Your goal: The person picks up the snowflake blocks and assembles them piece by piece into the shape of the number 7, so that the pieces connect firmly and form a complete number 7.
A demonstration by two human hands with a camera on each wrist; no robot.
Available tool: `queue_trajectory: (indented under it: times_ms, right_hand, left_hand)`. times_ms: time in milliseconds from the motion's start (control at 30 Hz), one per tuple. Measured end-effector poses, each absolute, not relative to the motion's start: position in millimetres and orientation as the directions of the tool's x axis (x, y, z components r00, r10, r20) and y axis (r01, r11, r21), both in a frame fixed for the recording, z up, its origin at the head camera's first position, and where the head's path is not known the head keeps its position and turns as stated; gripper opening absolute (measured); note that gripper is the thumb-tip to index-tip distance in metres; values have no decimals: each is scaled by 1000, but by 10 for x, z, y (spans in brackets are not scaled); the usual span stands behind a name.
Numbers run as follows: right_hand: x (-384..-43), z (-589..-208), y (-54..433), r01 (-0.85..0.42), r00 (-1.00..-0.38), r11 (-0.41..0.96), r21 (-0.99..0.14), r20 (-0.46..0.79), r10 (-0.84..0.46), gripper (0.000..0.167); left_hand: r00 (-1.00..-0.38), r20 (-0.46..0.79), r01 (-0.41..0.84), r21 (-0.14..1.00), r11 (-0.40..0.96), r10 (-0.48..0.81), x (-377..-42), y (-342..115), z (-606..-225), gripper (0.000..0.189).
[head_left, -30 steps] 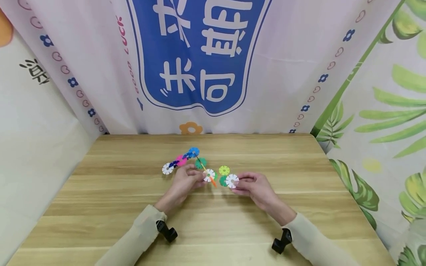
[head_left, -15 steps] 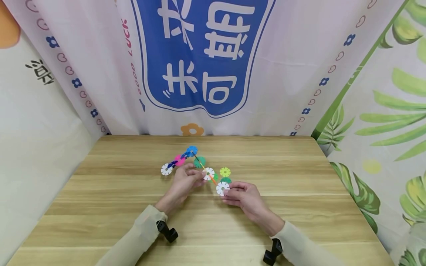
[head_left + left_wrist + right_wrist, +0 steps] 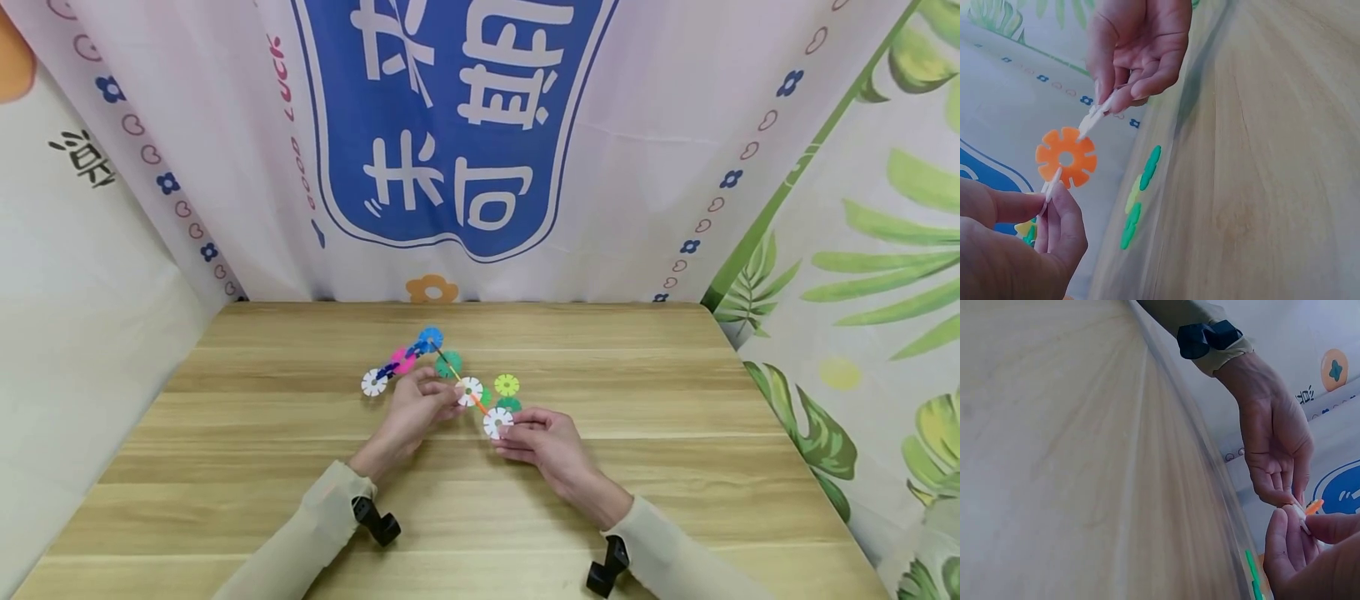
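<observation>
My left hand (image 3: 420,406) pinches a white notched plastic disc (image 3: 476,384) between thumb and fingers. That disc belongs to a bent chain of interlocked discs, with a blue disc (image 3: 424,335) at its bend and a pink disc (image 3: 398,357) and another white disc (image 3: 368,380) along its left arm. An orange disc (image 3: 1048,153) stands out from the gripped one, seen edge-on from the head. My right hand (image 3: 553,454) pinches a separate-coloured white disc (image 3: 491,418), its edge right at the orange disc's rim in the left wrist view.
Beyond my right hand lie a lime disc (image 3: 502,380) and a green disc (image 3: 508,404) on the wooden table (image 3: 300,500). Another green disc (image 3: 452,360) shows just behind the chain. A printed curtain (image 3: 637,167) hangs at the table's back edge.
My right hand has moved left and slightly toward me with its white disc, up to the orange disc's end. My left hand has stayed nearly in place, still holding the chain.
</observation>
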State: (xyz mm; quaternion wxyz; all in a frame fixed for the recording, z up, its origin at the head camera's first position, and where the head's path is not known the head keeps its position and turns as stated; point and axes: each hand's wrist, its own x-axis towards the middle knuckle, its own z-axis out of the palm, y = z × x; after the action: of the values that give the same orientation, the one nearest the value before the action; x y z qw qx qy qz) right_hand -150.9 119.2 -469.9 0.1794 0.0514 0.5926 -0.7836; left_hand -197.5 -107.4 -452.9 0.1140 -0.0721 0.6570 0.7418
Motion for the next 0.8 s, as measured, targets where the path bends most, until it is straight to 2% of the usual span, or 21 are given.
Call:
queue_trajectory:
  times_ms: [267,633,800]
  right_hand:
    - [-1510,-4700,1137,324,-941,-243,-914,-285,-184,25]
    - [-1520,-4684,1024,302,-952,-248,-920,-281,-119,19]
    - [-1541,-4694,1012,309,-950,-253,-917,-287,-121,17]
  left_hand:
    - [-966,-252,-257,962,-95,59,-1964,-1063,-4577,51]
    - [-973,-221,-227,969,-101,66,-1939,-1063,-4588,32]
    - [-970,-235,-240,965,-108,55,-1940,-1070,-4578,38]
